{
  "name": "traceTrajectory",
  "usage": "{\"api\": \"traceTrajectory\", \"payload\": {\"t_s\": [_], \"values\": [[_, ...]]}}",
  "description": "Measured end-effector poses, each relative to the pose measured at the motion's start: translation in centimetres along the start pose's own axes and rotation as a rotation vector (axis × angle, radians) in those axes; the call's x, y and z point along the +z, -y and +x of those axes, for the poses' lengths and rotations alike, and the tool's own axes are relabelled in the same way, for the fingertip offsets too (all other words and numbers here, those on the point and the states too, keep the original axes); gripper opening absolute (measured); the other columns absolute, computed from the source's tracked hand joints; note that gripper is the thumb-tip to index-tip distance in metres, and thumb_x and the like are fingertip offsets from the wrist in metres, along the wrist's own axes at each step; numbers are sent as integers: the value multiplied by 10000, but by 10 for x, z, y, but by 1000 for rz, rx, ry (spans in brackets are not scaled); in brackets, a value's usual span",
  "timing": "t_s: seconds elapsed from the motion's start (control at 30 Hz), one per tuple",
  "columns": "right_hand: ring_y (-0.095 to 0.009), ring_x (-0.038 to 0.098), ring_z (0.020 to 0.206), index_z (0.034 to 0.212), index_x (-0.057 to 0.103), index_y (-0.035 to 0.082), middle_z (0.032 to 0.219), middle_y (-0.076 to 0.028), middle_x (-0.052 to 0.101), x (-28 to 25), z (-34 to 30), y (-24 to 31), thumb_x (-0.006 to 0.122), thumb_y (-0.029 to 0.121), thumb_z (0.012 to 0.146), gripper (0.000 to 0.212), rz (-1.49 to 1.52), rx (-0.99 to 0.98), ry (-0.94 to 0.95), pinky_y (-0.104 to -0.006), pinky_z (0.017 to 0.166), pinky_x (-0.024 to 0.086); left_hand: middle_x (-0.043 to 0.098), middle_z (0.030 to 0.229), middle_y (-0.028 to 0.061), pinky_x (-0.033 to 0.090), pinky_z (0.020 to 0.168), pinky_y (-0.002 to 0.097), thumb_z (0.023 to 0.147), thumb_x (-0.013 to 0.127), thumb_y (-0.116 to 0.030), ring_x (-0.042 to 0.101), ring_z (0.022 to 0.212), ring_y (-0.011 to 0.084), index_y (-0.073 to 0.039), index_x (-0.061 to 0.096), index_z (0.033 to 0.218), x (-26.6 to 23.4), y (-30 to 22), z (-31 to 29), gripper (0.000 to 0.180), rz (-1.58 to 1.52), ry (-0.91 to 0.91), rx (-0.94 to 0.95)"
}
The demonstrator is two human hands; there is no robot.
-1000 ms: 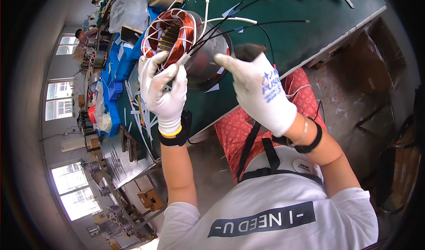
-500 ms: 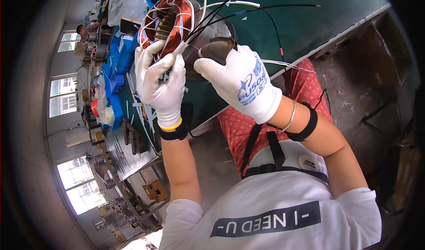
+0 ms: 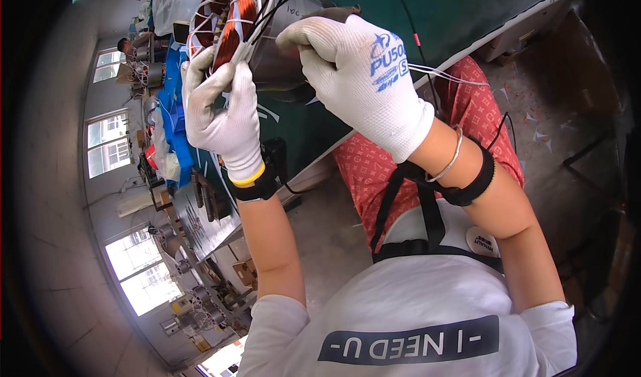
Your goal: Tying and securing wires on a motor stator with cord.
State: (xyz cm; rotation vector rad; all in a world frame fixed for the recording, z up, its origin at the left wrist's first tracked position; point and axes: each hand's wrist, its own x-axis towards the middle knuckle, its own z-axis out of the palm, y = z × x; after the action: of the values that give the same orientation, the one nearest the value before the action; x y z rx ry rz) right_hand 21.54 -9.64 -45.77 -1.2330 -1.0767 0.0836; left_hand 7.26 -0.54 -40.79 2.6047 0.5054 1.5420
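Note:
A ring-shaped motor stator (image 3: 239, 25) with copper windings laced in white cord stands at the upper left. My left hand (image 3: 226, 127), in a white glove, grips its near edge, fingers around the copper coil and the pale sleeved leads. To the right, my gloved right hand (image 3: 364, 77) is raised with thumb and fingers pinched together. What sits in that pinch is too small to make out. White cords (image 3: 447, 75) trail out from behind this hand toward my knee. Black leads (image 3: 270, 11) run up from the stator between both hands.
A grey metal cylinder (image 3: 300, 7) stands behind the leads on the green table (image 3: 461, 3). Blue bins (image 3: 171, 127) and a clear plastic bag (image 3: 179, 5) lie at the left. A black cable (image 3: 400, 3) crosses the tabletop. Other people are in the far left background.
My view has shifted, so the stator sits higher and farther left. My right hand has turned and risen, drawing away from the coil. The left hand keeps its grip.

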Motion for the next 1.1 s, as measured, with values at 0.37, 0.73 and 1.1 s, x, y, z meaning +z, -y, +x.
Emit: {"api": "traceTrajectory", "payload": {"t_s": [0.37,0.73,1.1], "values": [[-215,590,673,829,645,143,696,-23,569,3,12,19,657,170,768,68,-296,-292,156,-358,524,480,695,991,169,390,1036,475,705,743,84,663,955,281,-40,644,820,2,-2,-1,197,32,7,-26],[-331,600,691,1116,671,156,752,-111,630,-21,-2,1,645,33,725,411,-263,-102,224,-398,621,496,688,1018,174,307,1114,514,686,746,98,663,997,269,-55,635,818,-9,1,-5,230,3,30,-87],[-128,529,653,1188,537,-6,737,-22,533,-10,10,5,553,-8,850,338,750,511,104,-278,593,448,680,1001,168,309,1108,548,673,742,87,660,964,285,-70,616,792,-10,2,-8,233,43,10,-68]]}}
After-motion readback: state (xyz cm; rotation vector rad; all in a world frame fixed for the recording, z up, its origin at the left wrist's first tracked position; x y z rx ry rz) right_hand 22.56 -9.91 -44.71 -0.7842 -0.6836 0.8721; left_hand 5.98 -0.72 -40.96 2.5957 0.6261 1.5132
